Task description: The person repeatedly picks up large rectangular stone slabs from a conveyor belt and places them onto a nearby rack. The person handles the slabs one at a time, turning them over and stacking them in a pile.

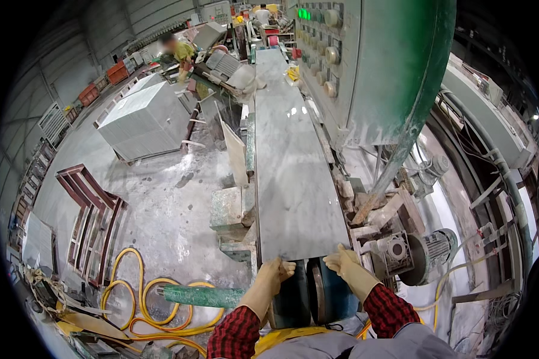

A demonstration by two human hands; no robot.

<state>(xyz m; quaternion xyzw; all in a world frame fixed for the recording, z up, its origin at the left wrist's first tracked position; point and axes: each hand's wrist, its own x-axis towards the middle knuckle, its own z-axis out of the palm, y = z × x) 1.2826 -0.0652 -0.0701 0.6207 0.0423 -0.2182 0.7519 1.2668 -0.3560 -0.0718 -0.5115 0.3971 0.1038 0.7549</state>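
Note:
A long grey stone slab lies flat on a narrow machine bed and stretches away from me. My left hand, in a cream glove, is closed at the slab's near left corner, with its fingers turned inward. At the near right corner my right hand, gloved alike, has its fingers bent over the edge. Both hands appear to grip the slab, though its underside is hidden. Between my forearms, a dark belt or roller shows just below the slab's near end.
A green control cabinet with knobs overhangs the right side, above a motor. Yellow hoses coil on the floor at left, near a dark red metal rack and a stack of pale slabs. A person stands farther back.

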